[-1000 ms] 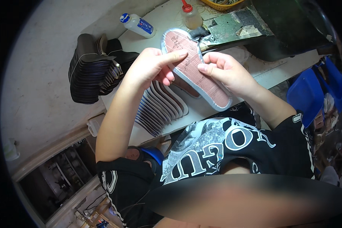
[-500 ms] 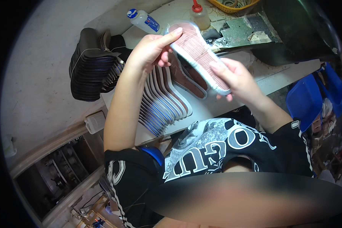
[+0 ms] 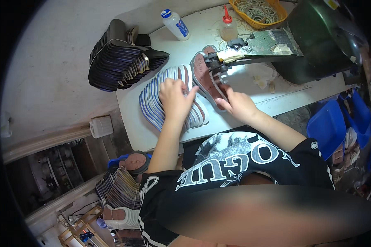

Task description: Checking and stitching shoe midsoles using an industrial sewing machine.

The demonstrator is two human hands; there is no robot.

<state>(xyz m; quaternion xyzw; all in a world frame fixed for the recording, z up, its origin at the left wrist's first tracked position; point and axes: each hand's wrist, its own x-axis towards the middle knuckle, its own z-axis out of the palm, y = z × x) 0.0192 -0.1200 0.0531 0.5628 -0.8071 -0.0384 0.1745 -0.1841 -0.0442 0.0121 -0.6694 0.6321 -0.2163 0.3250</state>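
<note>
My right hand (image 3: 240,106) grips the near end of a reddish-brown, pale-edged shoe sole (image 3: 206,78), its thumb on the top face. The sole lies on the table beside the machine arm, with a second one (image 3: 210,49) partly hidden behind it. My left hand (image 3: 175,99) rests on a row of shoe soles (image 3: 150,105) standing on edge, with pale and blue rims. Its thumb sticks out toward the right and its fingers bend loosely over the row, apart and with nothing visibly held.
A green machine (image 3: 321,45) reaches a narrow arm over the white table (image 3: 130,131). Behind are a white bottle (image 3: 177,26), a red-tipped squeeze bottle (image 3: 228,29) and a yellow basket (image 3: 257,22) of bands. Bundled dark soles (image 3: 111,61) stand left; blue chairs (image 3: 327,127) stand right.
The sole that both hands held up in the air is lowered to the table. My left hand has let go and moved down onto the row; my right hand has come down beside the machine arm.
</note>
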